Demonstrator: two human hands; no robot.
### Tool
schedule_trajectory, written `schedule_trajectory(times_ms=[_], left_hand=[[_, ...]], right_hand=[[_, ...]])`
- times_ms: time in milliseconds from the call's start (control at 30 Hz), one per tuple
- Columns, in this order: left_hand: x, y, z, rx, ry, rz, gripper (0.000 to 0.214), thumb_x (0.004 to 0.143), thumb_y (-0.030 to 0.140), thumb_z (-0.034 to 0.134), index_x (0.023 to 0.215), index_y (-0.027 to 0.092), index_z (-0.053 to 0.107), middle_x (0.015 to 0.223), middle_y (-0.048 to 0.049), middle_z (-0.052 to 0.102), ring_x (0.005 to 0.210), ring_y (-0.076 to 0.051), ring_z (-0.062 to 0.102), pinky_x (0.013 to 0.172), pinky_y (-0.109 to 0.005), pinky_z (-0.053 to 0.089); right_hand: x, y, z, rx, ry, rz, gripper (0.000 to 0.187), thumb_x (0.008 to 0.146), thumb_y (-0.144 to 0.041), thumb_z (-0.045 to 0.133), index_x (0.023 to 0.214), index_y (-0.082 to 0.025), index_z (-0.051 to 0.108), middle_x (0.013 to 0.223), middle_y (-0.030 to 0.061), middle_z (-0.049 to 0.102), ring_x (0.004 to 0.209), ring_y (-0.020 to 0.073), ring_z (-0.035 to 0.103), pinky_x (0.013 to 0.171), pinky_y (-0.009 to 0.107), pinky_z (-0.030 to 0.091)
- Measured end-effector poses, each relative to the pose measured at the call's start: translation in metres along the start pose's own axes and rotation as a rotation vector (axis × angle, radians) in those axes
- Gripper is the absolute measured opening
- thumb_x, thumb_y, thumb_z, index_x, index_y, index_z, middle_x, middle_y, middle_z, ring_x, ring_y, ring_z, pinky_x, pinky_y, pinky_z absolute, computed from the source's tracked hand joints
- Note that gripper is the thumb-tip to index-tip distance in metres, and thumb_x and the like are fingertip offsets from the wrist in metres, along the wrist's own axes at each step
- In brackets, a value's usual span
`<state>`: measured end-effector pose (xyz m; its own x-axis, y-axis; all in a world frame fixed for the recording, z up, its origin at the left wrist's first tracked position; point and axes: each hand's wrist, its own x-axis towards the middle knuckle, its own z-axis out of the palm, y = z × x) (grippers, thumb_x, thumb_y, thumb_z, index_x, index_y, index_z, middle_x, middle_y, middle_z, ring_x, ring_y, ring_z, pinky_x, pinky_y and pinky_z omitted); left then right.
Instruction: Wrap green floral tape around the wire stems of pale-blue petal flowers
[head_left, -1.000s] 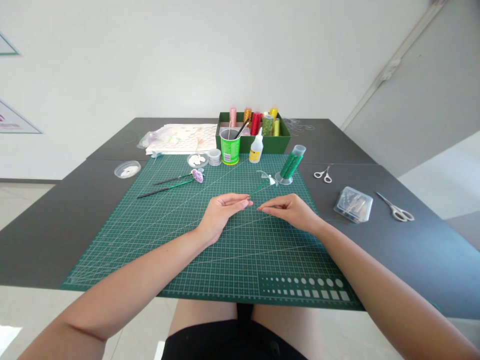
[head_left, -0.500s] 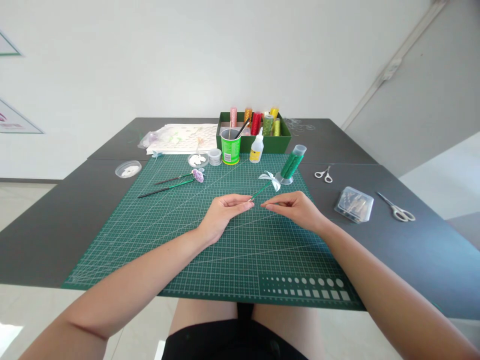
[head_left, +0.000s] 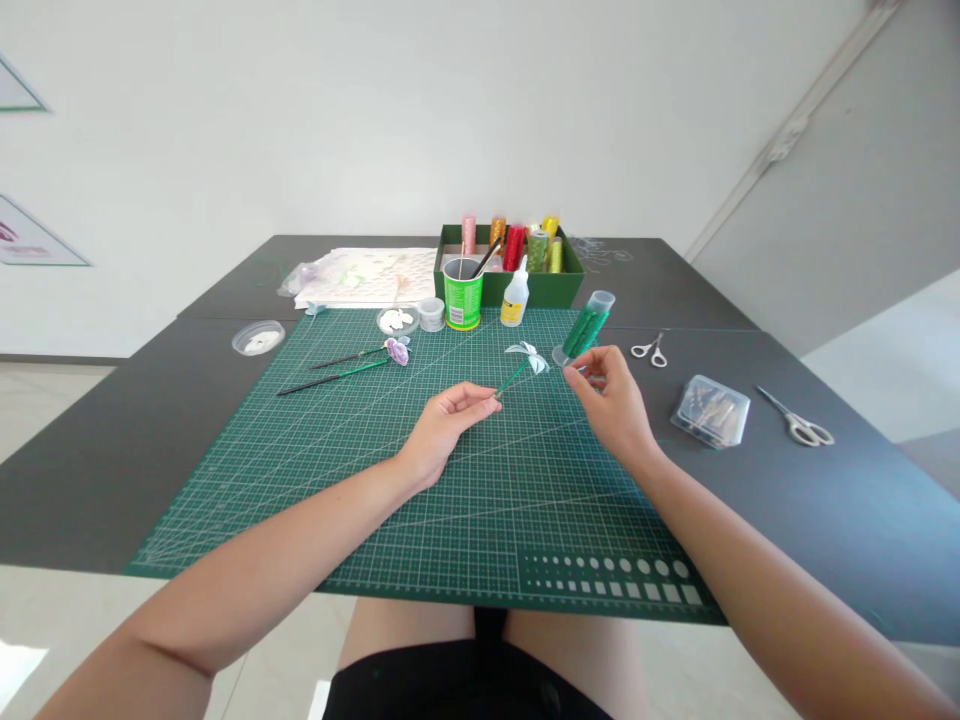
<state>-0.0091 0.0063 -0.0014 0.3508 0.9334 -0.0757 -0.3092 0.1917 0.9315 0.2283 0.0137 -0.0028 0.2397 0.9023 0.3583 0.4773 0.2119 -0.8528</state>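
My left hand [head_left: 452, 428] is closed in a pinch on the lower end of a green wrapped stem of an artificial flower [head_left: 534, 358] with pale blue-white petals. The flower points away to the right, above the mat. My right hand [head_left: 613, 400] is curled at the lower end of a spool of green thread [head_left: 587, 325], which stands tilted. Its thumb and fingertips come together there; whether they touch the spool or pinch a thread is too small to tell. Under both hands lies a green cutting mat [head_left: 450, 520].
Purple flower [head_left: 397, 351] on dark sticks lies at left. Behind stand a dish of white pieces [head_left: 397, 321], a green can [head_left: 463, 303], a glue bottle [head_left: 514, 298] and a green box [head_left: 559, 290] of thread spools. At right are small scissors [head_left: 649, 349], a clear case [head_left: 711, 411] and larger scissors [head_left: 804, 430].
My right hand has moved right and away from me, from beside the stem to the green spool. The flower head has shifted slightly left, still held by my left hand.
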Motion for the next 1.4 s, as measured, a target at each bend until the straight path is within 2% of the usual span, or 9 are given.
schedule_trajectory(times_ms=[67, 167, 300, 433, 600, 700, 867, 1100, 1400], left_hand=[[0.0, -0.001, 0.001, -0.014, -0.012, 0.0, 0.023, 0.076, 0.034, 0.088, 0.089, 0.019, 0.077, 0.09, 0.0004, 0.078, 0.093, -0.015, 0.069, 0.104, -0.035, 0.046], [-0.001, -0.003, 0.005, -0.046, -0.022, -0.001, 0.022, 0.074, 0.032, 0.089, 0.088, 0.02, 0.077, 0.087, 0.0009, 0.077, 0.089, -0.014, 0.069, 0.1, -0.033, 0.047], [-0.003, -0.007, 0.012, -0.066, -0.065, 0.012, 0.02, 0.076, 0.032, 0.088, 0.086, 0.019, 0.078, 0.088, -0.0011, 0.078, 0.085, -0.015, 0.069, 0.094, -0.034, 0.05], [-0.005, -0.011, 0.018, -0.017, -0.055, 0.066, 0.018, 0.078, 0.033, 0.086, 0.088, 0.018, 0.081, 0.088, -0.0031, 0.08, 0.086, -0.018, 0.071, 0.095, -0.037, 0.051], [-0.005, -0.014, 0.023, -0.021, 0.029, 0.113, 0.023, 0.077, 0.034, 0.087, 0.096, 0.021, 0.083, 0.103, -0.0047, 0.081, 0.101, -0.021, 0.073, 0.102, -0.038, 0.051], [-0.005, -0.015, 0.024, -0.009, 0.004, 0.125, 0.027, 0.079, 0.035, 0.085, 0.102, 0.021, 0.082, 0.109, -0.005, 0.081, 0.106, -0.021, 0.073, 0.102, -0.036, 0.052], [-0.006, -0.017, 0.024, 0.193, 0.02, 0.154, 0.028, 0.082, 0.04, 0.083, 0.097, 0.017, 0.075, 0.083, -0.0033, 0.081, 0.08, -0.018, 0.076, 0.08, -0.03, 0.058], [0.013, -0.028, 0.027, 0.534, -0.142, 0.28, 0.02, 0.089, 0.037, 0.074, 0.099, 0.02, 0.079, 0.101, -0.0045, 0.082, 0.095, -0.022, 0.078, 0.09, -0.034, 0.061], [0.044, -0.038, 0.043, 0.724, -0.188, 0.367, 0.016, 0.093, 0.035, 0.069, 0.1, 0.023, 0.078, 0.097, -0.002, 0.082, 0.088, -0.022, 0.077, 0.082, -0.032, 0.058]], right_hand=[[-0.002, 0.0, 0.002, 0.059, -0.016, -0.042, 0.02, 0.086, -0.038, 0.068, 0.098, -0.023, 0.06, 0.104, 0.0059, 0.067, 0.098, 0.0224, 0.063, 0.096, 0.043, 0.05], [-0.012, -0.011, 0.008, 0.232, -0.356, -0.071, 0.019, 0.092, -0.04, 0.063, 0.103, -0.024, 0.064, 0.112, 0.0069, 0.07, 0.11, 0.0238, 0.065, 0.107, 0.047, 0.047], [-0.029, -0.03, 0.02, 0.38, -0.64, -0.03, 0.029, 0.098, -0.049, 0.055, 0.107, -0.023, 0.066, 0.096, 0.0047, 0.07, 0.084, 0.0184, 0.067, 0.085, 0.038, 0.056], [-0.039, -0.038, 0.028, 0.324, -0.511, 0.046, 0.035, 0.097, -0.053, 0.057, 0.106, -0.021, 0.065, 0.063, -0.0055, 0.05, 0.05, 0.0103, 0.042, 0.05, 0.026, 0.037], [-0.039, -0.042, 0.026, 0.258, -0.281, 0.076, 0.025, 0.087, -0.044, 0.07, 0.084, -0.019, 0.068, 0.049, -0.0106, 0.029, 0.047, 0.0081, 0.023, 0.047, 0.026, 0.022], [-0.038, -0.046, 0.023, 0.257, -0.199, 0.087, 0.022, 0.082, -0.04, 0.074, 0.083, -0.018, 0.074, 0.049, -0.0101, 0.029, 0.047, 0.0081, 0.023, 0.047, 0.027, 0.021], [-0.038, -0.047, 0.014, 0.184, -0.184, 0.0, 0.021, 0.081, -0.037, 0.072, 0.08, -0.017, 0.079, 0.048, -0.0084, 0.031, 0.047, 0.0086, 0.027, 0.049, 0.027, 0.024], [-0.018, -0.035, -0.014, -0.039, -0.276, -0.203, 0.025, 0.088, -0.036, 0.066, 0.085, -0.016, 0.08, 0.05, -0.0076, 0.031, 0.048, 0.0093, 0.028, 0.051, 0.028, 0.026], [0.005, -0.021, -0.035, -0.14, -0.244, -0.245, 0.022, 0.089, -0.037, 0.064, 0.084, -0.019, 0.076, 0.051, -0.0072, 0.033, 0.05, 0.0107, 0.029, 0.054, 0.028, 0.03]])
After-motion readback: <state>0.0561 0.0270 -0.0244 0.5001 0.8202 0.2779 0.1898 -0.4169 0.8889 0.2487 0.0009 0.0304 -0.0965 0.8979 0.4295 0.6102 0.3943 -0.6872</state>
